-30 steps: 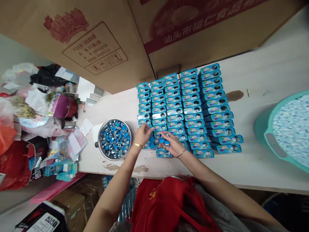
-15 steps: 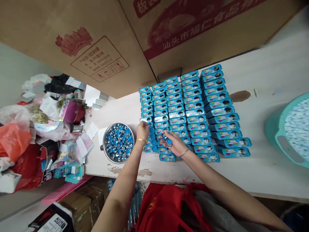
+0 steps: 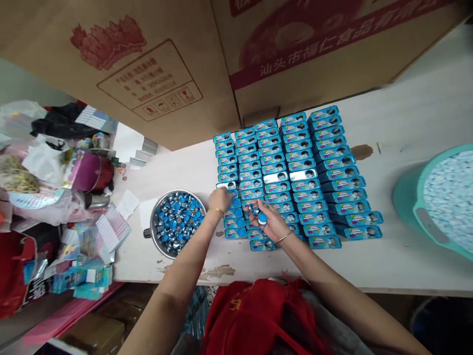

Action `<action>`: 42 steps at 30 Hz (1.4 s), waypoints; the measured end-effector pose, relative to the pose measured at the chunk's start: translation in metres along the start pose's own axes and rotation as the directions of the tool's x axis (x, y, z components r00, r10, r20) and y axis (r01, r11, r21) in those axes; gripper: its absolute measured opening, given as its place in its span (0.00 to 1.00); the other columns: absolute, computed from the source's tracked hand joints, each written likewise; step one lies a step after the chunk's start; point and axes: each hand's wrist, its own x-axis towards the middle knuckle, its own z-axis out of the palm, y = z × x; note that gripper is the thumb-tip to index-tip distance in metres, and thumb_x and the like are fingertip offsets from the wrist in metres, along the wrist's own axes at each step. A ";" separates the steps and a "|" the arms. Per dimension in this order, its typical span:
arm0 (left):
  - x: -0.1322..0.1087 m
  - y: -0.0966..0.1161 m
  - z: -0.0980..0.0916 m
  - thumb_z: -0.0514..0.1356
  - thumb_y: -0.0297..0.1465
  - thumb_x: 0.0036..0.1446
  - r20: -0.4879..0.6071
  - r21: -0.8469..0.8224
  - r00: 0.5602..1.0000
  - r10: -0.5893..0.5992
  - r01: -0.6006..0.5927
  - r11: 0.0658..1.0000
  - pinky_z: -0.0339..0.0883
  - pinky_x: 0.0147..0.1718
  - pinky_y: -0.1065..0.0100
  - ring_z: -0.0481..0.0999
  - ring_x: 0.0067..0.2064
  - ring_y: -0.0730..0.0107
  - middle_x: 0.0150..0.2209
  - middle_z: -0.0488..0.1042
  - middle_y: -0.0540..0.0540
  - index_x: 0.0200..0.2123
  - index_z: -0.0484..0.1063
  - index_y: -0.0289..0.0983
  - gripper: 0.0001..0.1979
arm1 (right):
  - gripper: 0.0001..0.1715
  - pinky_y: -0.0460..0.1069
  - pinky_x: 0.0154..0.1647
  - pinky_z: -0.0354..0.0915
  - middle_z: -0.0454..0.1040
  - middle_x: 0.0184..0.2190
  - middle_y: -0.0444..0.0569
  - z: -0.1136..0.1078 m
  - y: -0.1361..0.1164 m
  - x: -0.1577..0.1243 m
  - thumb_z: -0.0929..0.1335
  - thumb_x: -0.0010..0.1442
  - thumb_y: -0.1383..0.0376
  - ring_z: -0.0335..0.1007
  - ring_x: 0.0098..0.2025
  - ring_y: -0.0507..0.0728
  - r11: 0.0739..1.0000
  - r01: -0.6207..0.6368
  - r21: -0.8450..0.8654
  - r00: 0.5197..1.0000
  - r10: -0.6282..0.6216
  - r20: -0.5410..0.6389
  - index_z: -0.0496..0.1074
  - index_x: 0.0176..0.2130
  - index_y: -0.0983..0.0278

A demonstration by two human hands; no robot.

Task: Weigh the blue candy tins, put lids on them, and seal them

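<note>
So, you are leaning over a pale worktop, your bare forearms reaching in from its near edge. Your left hand is curled, its fingertips down at the near left corner of a block of blue tins, right beside a tin with a bare silver top. Whether it grips that tin or anything else, I cannot tell. Your right hand is closed in a pinch, holding small round blue caps between thumb and fingers, above the near part of the block. The tins lie flat and edge to edge in long, tight rows, probably so that they brace one another and stay within easy reach. A few others also show silver. Just left of your hands, a steel bowl is heaped with more of those caps, seemingly placed so a short reach gets to it. Far right, a teal tub holds a mass of pale wrapped pieces. A large printed cardboard carton overhangs the far side. Far left lie plastic bags and loose packaging, and a red cloth hangs near you, below the worktop's near edge.
</note>
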 end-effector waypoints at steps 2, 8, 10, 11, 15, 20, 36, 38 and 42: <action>-0.020 0.000 0.009 0.58 0.42 0.57 -0.023 -0.282 0.989 0.148 -0.148 0.948 0.65 0.33 0.69 0.74 0.34 0.67 0.29 0.74 0.46 0.32 0.72 0.36 0.14 | 0.22 0.43 0.19 0.59 0.75 0.29 0.44 0.002 0.002 0.003 0.74 0.46 0.49 0.67 0.24 0.49 1.000 0.016 -0.006 0.999 -0.016 -0.032 0.71 0.36 0.60; -0.053 0.001 0.023 0.64 0.39 0.50 -0.078 -0.631 0.927 0.366 -0.330 0.703 0.66 0.36 0.70 0.70 0.34 0.71 0.31 0.71 0.48 0.32 0.74 0.36 0.12 | 0.26 0.43 0.17 0.57 0.69 0.21 0.39 0.011 0.006 0.016 0.74 0.44 0.46 0.65 0.20 0.48 0.999 0.052 -0.012 0.991 -0.053 -0.121 0.68 0.33 0.61; -0.048 -0.002 0.020 0.63 0.37 0.51 -0.075 -0.679 0.933 0.353 -0.307 0.667 0.66 0.36 0.69 0.71 0.34 0.71 0.32 0.72 0.48 0.33 0.74 0.36 0.10 | 0.28 0.44 0.17 0.58 0.71 0.22 0.41 0.013 0.004 0.020 0.74 0.44 0.45 0.66 0.20 0.49 0.999 0.047 0.012 0.983 -0.045 -0.179 0.66 0.33 0.61; -0.042 -0.004 0.017 0.61 0.35 0.52 -0.073 -0.694 0.940 0.333 -0.287 0.660 0.66 0.36 0.69 0.71 0.33 0.71 0.32 0.73 0.48 0.34 0.74 0.36 0.09 | 0.28 0.44 0.17 0.58 0.72 0.23 0.41 0.014 0.002 0.021 0.74 0.43 0.44 0.66 0.20 0.50 0.999 0.047 0.014 0.981 -0.043 -0.190 0.66 0.33 0.61; -0.004 -0.007 0.002 0.58 0.30 0.53 -0.146 -0.535 0.985 0.092 -0.157 0.830 0.65 0.34 0.70 0.72 0.32 0.71 0.29 0.73 0.48 0.32 0.71 0.36 0.05 | 0.29 0.44 0.15 0.53 0.73 0.23 0.43 0.016 -0.008 0.023 0.71 0.45 0.41 0.66 0.20 0.51 0.997 0.059 -0.058 0.988 -0.067 -0.139 0.64 0.33 0.60; 0.041 0.003 -0.014 0.63 0.35 0.50 -0.031 -0.015 0.998 -0.059 0.058 0.998 0.64 0.35 0.68 0.75 0.37 0.63 0.32 0.76 0.44 0.29 0.72 0.38 0.06 | 0.28 0.45 0.13 0.53 0.72 0.21 0.43 0.019 -0.012 0.023 0.72 0.45 0.41 0.67 0.21 0.53 0.996 0.010 -0.089 0.992 -0.021 -0.122 0.65 0.31 0.60; -0.016 0.011 -0.007 0.59 0.35 0.54 -0.132 -0.354 0.875 0.467 -0.481 0.802 0.65 0.36 0.70 0.70 0.35 0.71 0.34 0.71 0.48 0.37 0.71 0.38 0.08 | 0.26 0.44 0.12 0.55 0.68 0.18 0.41 0.035 -0.014 0.039 0.72 0.47 0.43 0.66 0.18 0.51 0.990 -0.069 -0.126 0.979 0.043 -0.198 0.67 0.32 0.60; -0.020 0.014 -0.004 0.58 0.30 0.53 -0.180 -0.359 0.860 0.477 -0.509 0.782 0.65 0.38 0.70 0.69 0.37 0.71 0.34 0.70 0.48 0.33 0.70 0.37 0.04 | 0.27 0.44 0.12 0.55 0.69 0.19 0.42 0.037 -0.014 0.041 0.71 0.47 0.42 0.65 0.17 0.50 0.990 -0.062 -0.124 0.985 0.040 -0.170 0.68 0.32 0.61; 0.009 0.015 -0.008 0.57 0.30 0.55 -0.203 -0.344 0.955 0.218 -0.278 0.897 0.64 0.34 0.70 0.70 0.32 0.71 0.29 0.71 0.49 0.32 0.69 0.38 0.03 | 0.28 0.44 0.11 0.54 0.69 0.18 0.43 0.035 -0.017 0.045 0.69 0.49 0.40 0.66 0.18 0.52 0.985 -0.048 -0.163 0.995 0.033 -0.095 0.69 0.32 0.62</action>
